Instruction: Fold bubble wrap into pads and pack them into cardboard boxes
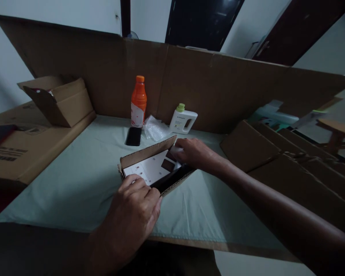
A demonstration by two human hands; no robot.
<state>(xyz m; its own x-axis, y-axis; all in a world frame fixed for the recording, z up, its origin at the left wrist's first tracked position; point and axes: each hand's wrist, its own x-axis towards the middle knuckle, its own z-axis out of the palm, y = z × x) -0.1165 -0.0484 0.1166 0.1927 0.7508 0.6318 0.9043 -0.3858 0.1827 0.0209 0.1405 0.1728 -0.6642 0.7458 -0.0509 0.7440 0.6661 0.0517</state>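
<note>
A small open cardboard box (pixel 148 151) sits at an angle on the green cloth. Inside lies a white printed piece (pixel 151 165) with dark rectangular openings and small pictures; a dark gap runs along its near side. My left hand (pixel 139 205) is closed over the box's near left end, fingers curled over the rim and partly hidden. At the opposite end, my right hand (pixel 189 152) reaches in with its fingers bent together around something pale at the edge of the white piece. What it pinches is mostly covered by the hand.
Behind the box stand an orange bottle (pixel 138 101), a white jug (pixel 183 119) with a green cap, crumpled bubble wrap (pixel 155 128) and a black phone (pixel 133 136). Cardboard boxes flank the cloth, one open (pixel 70 101) at left, others (pixel 250 147) at right. A tall cardboard panel (pixel 195 82) closes the back.
</note>
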